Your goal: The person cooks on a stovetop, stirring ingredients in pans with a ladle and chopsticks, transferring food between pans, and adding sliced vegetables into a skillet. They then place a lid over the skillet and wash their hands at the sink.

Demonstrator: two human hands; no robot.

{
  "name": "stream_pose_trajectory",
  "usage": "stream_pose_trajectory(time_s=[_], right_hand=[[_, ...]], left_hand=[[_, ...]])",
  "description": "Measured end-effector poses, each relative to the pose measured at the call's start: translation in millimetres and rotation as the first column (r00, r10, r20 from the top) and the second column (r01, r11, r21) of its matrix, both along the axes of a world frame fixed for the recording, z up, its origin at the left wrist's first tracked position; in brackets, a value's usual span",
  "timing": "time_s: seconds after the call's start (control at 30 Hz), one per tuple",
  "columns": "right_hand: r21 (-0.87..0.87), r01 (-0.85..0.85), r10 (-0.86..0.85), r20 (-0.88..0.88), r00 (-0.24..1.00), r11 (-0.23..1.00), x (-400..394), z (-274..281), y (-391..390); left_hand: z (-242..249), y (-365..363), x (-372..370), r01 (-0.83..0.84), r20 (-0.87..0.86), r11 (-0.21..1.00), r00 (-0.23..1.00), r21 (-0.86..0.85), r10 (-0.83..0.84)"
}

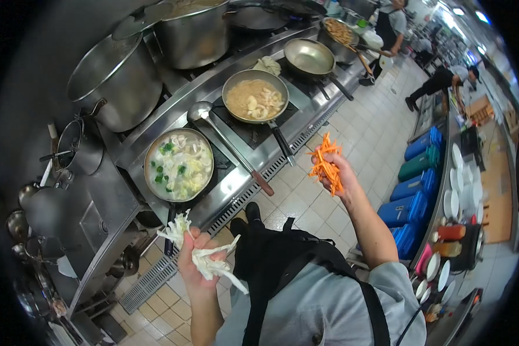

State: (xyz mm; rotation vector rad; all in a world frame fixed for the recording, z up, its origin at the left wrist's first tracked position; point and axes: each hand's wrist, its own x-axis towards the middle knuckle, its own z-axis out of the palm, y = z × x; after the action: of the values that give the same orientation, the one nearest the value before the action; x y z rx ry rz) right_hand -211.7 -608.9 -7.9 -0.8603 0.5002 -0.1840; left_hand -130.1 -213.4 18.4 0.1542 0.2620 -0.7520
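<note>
My left hand (199,262) is closed around a bunch of shredded cabbage (210,262), with pale strips sticking out on both sides. Shredded carrots (327,167) fill my right hand (341,176), whose fingers curl around the orange sticks over the floor. Just beyond my left hand, a pan (148,167) on the stove holds pale broth with green florets and whitish pieces. A second pan (230,81) farther along contains brownish liquid and pale chunks. Between these two pans lies a long ladle (230,141) with its bowl toward the back and a reddish-brown handle end.
Large stockpots (121,81) stand behind the burners. A bare frying pan (308,56) sits farther right, near a person (391,29) at the stove. Another person (455,78) bends over the opposite counter. Blue bins (406,210) and stacked white bowls (461,184) line the right side.
</note>
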Motion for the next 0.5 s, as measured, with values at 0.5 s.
stream_pose_trajectory(time_s=[0.5], right_hand=[[-0.360,-0.245,0.160,-0.250,0.955,0.900,277.8,-39.5,-111.5]], left_hand=[[-6.9,-68.8,101.3,-0.175,-0.122,0.984,0.978,-0.025,0.170]])
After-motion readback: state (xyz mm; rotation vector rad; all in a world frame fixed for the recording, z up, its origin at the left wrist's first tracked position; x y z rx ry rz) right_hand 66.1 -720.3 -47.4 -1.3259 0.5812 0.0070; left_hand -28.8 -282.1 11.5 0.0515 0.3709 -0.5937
